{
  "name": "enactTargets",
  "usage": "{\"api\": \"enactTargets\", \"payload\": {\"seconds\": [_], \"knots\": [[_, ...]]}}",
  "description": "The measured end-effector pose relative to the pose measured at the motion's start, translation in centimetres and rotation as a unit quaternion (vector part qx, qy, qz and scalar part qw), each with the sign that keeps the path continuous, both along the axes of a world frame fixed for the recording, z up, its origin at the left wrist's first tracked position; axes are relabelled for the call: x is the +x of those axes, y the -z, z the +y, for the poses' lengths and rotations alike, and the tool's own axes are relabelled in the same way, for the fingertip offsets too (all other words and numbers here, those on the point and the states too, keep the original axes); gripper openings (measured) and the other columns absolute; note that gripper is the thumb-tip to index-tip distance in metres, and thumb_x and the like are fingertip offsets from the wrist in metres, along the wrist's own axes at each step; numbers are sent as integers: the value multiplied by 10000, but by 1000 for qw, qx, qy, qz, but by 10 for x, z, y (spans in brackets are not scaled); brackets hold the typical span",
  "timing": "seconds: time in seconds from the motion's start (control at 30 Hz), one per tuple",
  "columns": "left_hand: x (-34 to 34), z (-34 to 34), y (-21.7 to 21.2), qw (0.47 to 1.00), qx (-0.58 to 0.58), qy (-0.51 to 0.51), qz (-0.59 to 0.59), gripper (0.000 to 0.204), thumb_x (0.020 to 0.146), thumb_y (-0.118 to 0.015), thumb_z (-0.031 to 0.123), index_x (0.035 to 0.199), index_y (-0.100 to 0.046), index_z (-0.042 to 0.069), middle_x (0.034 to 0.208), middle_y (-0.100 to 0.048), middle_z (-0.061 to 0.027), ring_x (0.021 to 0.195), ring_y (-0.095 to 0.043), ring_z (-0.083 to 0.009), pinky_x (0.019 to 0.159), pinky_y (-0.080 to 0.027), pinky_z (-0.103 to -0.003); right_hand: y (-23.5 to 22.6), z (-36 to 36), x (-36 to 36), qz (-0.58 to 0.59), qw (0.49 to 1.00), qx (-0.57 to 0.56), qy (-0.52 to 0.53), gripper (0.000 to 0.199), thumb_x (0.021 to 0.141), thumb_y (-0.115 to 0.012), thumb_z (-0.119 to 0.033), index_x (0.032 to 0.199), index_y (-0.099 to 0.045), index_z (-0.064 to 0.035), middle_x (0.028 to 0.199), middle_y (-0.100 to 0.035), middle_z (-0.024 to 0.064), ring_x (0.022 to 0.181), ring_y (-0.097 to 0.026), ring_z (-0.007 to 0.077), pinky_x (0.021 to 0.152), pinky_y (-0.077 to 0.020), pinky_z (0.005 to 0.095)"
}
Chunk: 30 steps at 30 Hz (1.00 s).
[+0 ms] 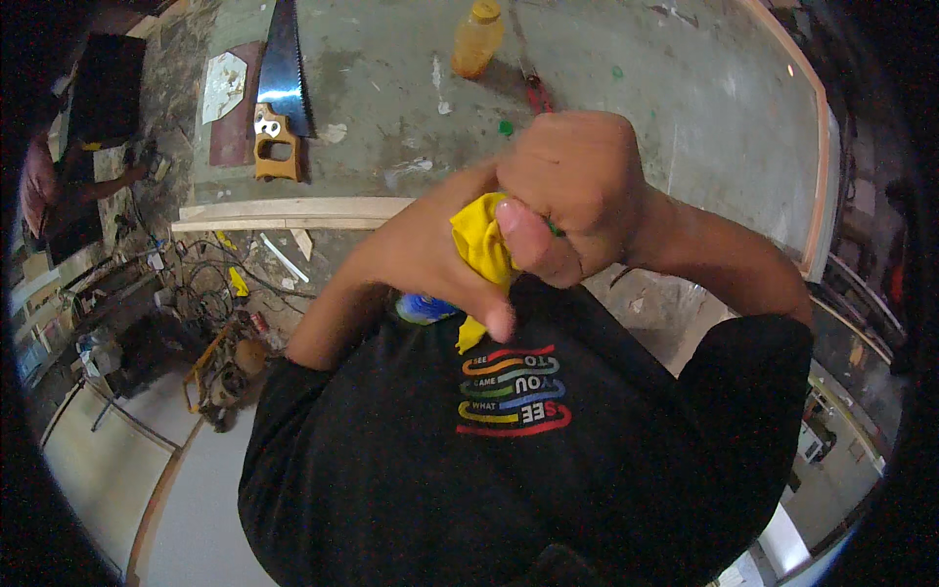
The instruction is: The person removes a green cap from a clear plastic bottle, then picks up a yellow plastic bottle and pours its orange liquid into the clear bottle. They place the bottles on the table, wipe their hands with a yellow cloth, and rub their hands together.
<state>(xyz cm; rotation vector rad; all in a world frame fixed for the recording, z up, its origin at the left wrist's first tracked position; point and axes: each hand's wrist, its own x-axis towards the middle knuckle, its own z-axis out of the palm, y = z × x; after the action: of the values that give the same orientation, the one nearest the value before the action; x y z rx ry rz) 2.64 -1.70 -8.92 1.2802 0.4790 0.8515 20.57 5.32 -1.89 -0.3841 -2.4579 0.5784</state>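
In front of my chest, my left hand [435,240] closes round a crumpled yellow cloth [477,245], and its thumb points down along it. Close against it on the right is my right hand [577,181], curled into a fist with the thumb at the cloth's edge. A small green bit [555,229] shows by the right fingers; the rest of what that hand grips is hidden. Below my left wrist a blue and green rounded thing [425,308] shows in part, and I cannot tell whether the hand touches it.
On the worn grey table [381,98] lie a handsaw [281,108], a brown board [235,137], a white piece [225,86] and a red-handled tool [536,93]. A yellowish bottle [477,41] stands there. Wooden strips [293,211] edge the table. Another person's arm [112,186] is at far left.
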Motion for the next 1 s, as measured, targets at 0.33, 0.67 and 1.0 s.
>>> {"api": "enactTargets", "payload": {"seconds": [0.33, 0.67, 1.0], "knots": [[14, -3, -41, 887, 41, -206, 411, 1506, 450, -940, 698, 1569, -180, 35, 884, -703, -271, 861, -718, -473, 790, -587, -490, 16, -14, 9, -86, 972, -131, 174, 378, 935, -560, -255, 635, -525, -28, 562, -479, 159, 503, -525, 367, 510, -419, 463], [-28, 57, 78, 823, 243, -460, 228, 1260, 561, -1026, 370, 1517, -252, 97, 1087, -651, -152, 969, -679, -275, 846, -568, -388, 62, 54, 45, -90, 738, -631, 222, 730, 947, -360, -799, 772, -597, -131, 590, -446, -26, 564, -483, 108, 543, -383, 296], [-29, 91, 172, 829, 129, -525, 142, 1142, 625, -1002, 163, 1494, -266, 77, 1187, -591, -118, 1055, -626, -213, 935, -563, -350, 174, 61, 133, -184, 784, -350, 479, 674, 949, -533, -705, 1004, -675, -49, 864, -664, 108, 858, -660, 280, 814, -507, 406]]}}
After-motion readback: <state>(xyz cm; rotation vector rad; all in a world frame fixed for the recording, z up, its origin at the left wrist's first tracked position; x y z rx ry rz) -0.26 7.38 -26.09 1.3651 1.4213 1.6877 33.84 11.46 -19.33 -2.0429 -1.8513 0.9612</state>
